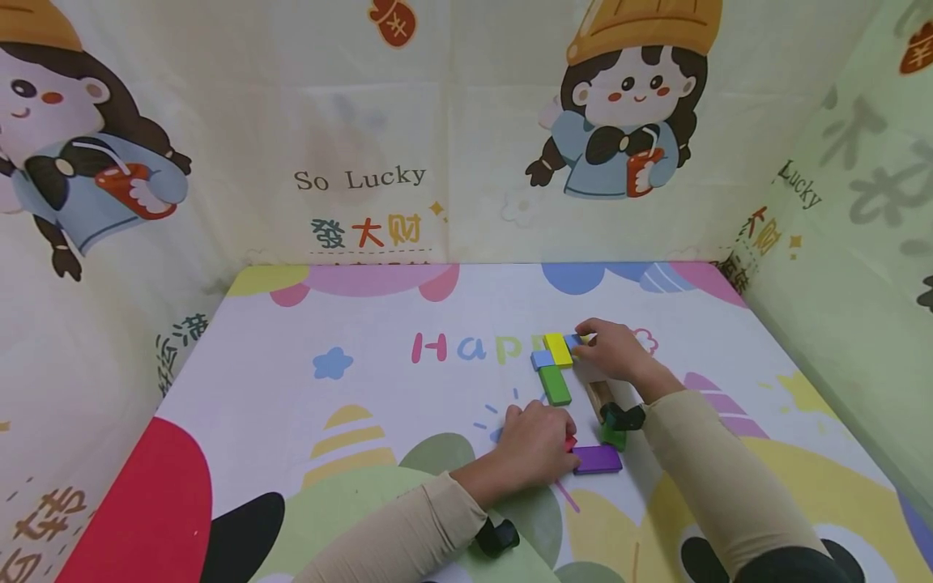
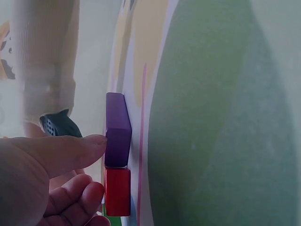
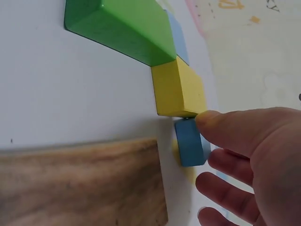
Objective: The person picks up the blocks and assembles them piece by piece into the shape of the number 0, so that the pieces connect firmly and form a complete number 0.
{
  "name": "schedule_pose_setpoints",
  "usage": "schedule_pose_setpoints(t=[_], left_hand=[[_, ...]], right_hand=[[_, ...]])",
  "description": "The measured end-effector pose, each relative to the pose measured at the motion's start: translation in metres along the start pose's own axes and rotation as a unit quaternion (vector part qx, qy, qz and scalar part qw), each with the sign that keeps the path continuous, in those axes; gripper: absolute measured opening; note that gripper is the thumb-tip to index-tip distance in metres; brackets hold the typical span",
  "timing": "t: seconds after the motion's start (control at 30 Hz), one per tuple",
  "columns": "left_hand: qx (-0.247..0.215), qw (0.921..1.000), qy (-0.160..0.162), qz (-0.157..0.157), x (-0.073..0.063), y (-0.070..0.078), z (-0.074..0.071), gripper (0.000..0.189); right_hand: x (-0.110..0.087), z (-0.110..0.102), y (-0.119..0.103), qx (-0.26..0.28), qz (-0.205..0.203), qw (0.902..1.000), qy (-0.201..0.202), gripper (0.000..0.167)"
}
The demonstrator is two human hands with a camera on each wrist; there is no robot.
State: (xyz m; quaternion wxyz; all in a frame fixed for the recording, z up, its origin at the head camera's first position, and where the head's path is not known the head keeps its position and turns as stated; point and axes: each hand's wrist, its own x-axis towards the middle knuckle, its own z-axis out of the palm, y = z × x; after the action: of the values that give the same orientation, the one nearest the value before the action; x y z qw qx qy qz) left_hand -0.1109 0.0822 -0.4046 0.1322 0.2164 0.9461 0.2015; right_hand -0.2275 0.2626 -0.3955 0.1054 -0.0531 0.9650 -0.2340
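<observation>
At the near end of the block outline, my left hand (image 1: 535,441) has its thumb tip against a purple block (image 2: 117,129). Its other fingers are loosely bent beside a red block (image 2: 117,190), which lies end to end with the purple one. My right hand (image 1: 612,348) is at the far end, beside a small blue block (image 3: 189,141). Its thumb tip is right where that block meets a yellow block (image 3: 181,89), and the other fingers are bent apart just beyond. A long green block (image 3: 127,28) and another small blue block (image 1: 543,360) adjoin the yellow one.
A brown wood-grain block (image 1: 599,397) lies under the right wrist, with a second green block (image 1: 614,437) near the purple one. Dark wrist cameras (image 1: 498,538) are strapped at both sleeves. Printed cloth walls (image 1: 364,105) stand behind and beside the patterned table (image 1: 379,348).
</observation>
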Motion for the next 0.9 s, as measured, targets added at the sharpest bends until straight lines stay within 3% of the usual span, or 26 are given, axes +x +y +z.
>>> schedule_pose_setpoints(t=[0.33, 0.9], left_hand=[[0.0, 1.0, 0.003, 0.009, 0.0, -0.001, 0.0, 0.023], [0.002, 0.9999, 0.003, 0.015, -0.001, -0.002, -0.002, 0.024]], right_hand=[[0.007, 0.006, 0.001, -0.011, 0.001, 0.9999, 0.006, 0.046], [-0.006, 0.002, 0.011, 0.001, -0.014, 0.9999, 0.001, 0.041]])
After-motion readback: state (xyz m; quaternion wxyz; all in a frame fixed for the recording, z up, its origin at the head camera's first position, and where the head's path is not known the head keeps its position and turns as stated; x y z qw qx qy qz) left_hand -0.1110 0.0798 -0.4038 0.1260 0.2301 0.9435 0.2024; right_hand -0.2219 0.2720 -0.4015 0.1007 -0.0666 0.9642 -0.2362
